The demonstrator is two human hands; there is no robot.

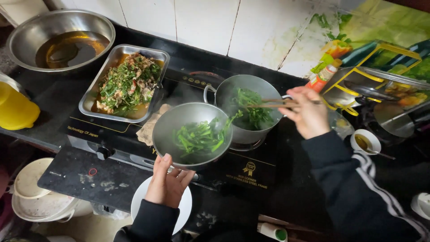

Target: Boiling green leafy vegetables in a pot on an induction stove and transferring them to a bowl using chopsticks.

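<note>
The left hand (166, 183) grips the near rim of a round steel bowl (166, 123), thumb on the lip and fingers curled beneath, and holds it tilted above the front of the black induction cooker (251, 172). Cooked green stalks (199, 138) lie in the bowl's lower half. Below that hand a white plate (138, 201) juts over the near edge of the table (58, 96).

The right hand (308, 113) is closed around a pair of wooden chopsticks (273, 103), whose tips reach left into a steel pot (264, 87) standing on the cooker just behind and to the right of the bowl. More greens (251, 112) fill the pot, and a strand (232, 118) hangs over its rim down toward the bowl.

Toward the far-left corner of the table a large steel basin (27, 33) holds dark oil. Beside it, a rectangular steel tray (92, 96) carries a mixed dish of chopped greens and meat. A yellow container (15, 110) sits at the left edge. To the right of the pot stand a red sauce bottle (320, 78) and a small white sauce dish (371, 136) with a spoon in it. White tiles (201, 20) back the table.
</note>
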